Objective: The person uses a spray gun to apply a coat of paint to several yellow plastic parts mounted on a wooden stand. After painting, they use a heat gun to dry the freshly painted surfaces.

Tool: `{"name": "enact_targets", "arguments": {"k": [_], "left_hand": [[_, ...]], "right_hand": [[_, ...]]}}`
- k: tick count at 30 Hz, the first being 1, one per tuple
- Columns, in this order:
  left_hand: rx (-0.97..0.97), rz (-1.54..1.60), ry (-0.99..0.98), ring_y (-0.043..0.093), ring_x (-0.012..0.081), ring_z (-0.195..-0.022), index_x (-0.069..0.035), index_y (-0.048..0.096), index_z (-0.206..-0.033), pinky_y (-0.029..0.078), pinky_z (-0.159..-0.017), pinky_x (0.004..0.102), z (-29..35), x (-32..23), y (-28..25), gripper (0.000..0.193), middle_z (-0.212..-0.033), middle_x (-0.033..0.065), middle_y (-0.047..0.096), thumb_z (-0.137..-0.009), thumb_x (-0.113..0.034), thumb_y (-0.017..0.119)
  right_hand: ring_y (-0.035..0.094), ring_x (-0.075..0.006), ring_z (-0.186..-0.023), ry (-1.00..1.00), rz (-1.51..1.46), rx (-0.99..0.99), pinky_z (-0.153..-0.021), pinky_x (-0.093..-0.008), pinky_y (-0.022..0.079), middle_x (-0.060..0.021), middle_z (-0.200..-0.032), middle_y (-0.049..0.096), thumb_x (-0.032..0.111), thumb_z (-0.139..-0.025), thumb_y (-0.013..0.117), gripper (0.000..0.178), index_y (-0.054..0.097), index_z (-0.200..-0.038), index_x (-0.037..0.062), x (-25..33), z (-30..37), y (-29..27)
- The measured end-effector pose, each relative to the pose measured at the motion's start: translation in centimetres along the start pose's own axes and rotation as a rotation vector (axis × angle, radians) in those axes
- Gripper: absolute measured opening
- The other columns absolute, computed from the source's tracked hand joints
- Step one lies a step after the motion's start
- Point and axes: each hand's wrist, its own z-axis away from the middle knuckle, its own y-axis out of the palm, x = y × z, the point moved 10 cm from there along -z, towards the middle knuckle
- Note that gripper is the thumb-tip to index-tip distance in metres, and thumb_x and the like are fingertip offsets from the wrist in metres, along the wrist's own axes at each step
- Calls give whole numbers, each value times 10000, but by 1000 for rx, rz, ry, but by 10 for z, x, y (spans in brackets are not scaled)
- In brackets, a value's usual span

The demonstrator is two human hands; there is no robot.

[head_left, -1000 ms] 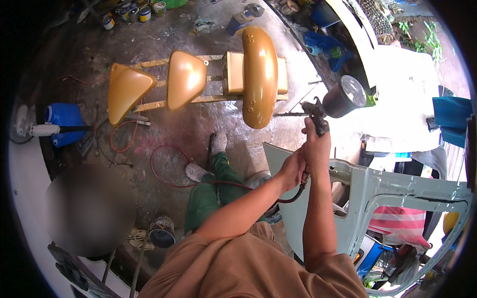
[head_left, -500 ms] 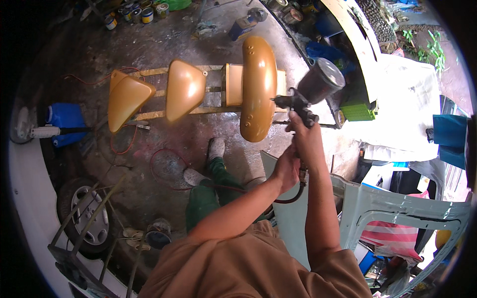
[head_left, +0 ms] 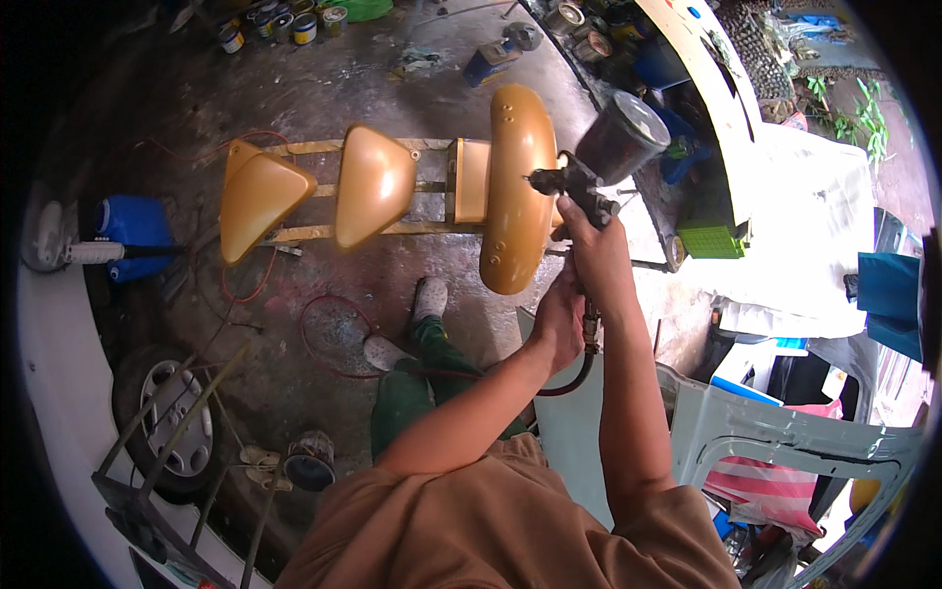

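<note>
My right hand (head_left: pixel 601 253) is wrapped round the grip of a dark spray gun (head_left: pixel 581 188), which carries a grey metal paint cup (head_left: pixel 624 137). Just below, my left hand (head_left: pixel 562 319) is closed at the gun's lower end, beside the hose fitting; its fingertips are partly hidden. A dark red air hose (head_left: pixel 569 390) curves away under my left forearm. The nozzle points left, in front of a curved gold fender (head_left: pixel 517 191). Left of the fender lie a gold box-shaped part (head_left: pixel 468 182), a rounded gold side panel (head_left: pixel 375 187) and a triangular gold panel (head_left: pixel 265 199).
The gold parts rest on a taped slatted rack (head_left: pixel 427 187). Nearby are a blue container (head_left: pixel 134 236), a wheel (head_left: pixel 179 417), a bucket (head_left: pixel 311 463) and a green crate (head_left: pixel 713 231). A pale vehicle door frame (head_left: pixel 785 432) stands at lower right. Paint cans (head_left: pixel 305 29) sit at the back.
The spray gun has shifted slightly left, so its nozzle now overlaps the fender. The whole view has moved a little. Both hands keep their hold.
</note>
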Motion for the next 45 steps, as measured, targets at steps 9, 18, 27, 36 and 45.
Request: {"name": "enact_targets", "arguments": {"k": [9, 18, 27, 36, 45], "left_hand": [[300, 63, 133, 489, 126, -1286, -77, 474, -1405, 368, -1096, 309, -31, 2, 47, 399, -1358, 23, 545, -1033, -220, 495], [270, -44, 215, 526, 126, -1183, -85, 470, -1418, 416, -1011, 283, -40, -27, 62, 405, -1284, 24, 569, -1059, -263, 415], [95, 153, 218, 546, 134, -1141, -147, 543, -1302, 424, -987, 310, -56, -67, 62, 314, -1201, -12, 586, -1045, -320, 489], [275, 17, 46, 597, 93, -799, -194, 569, -1204, 468, -637, 266, -111, -17, 81, 348, -989, -53, 643, -1084, -434, 348], [194, 94, 211, 598, 134, -805, -153, 583, -1187, 474, -675, 287, -108, -86, 83, 429, -929, -1, 637, -1056, -508, 380]], "right_hand": [[542, -123, -502, -79, 152, -71, -466, -280, 415, -64, -707, 634, 369, -964, 651, 360, 675, -1001, 12, 15, -33, -37], [617, -159, -686, -110, 110, -52, -641, -320, 490, -85, -865, 685, 246, -962, 651, 318, 662, -1159, -3, 27, -59, -25], [504, -87, -512, 49, 99, 185, -475, -266, 416, -54, -745, 673, 410, -989, 606, 368, 644, -1007, 45, 59, -81, 19], [594, -140, -633, 0, 156, -26, -526, -301, 480, -75, -795, 654, 343, -948, 643, 319, 708, -1144, 100, 38, -127, -41], [521, -110, -574, -3, 36, 161, -491, -276, 443, -87, -806, 691, 435, -964, 625, 391, 648, -1053, 54, 62, -153, 11]]}}
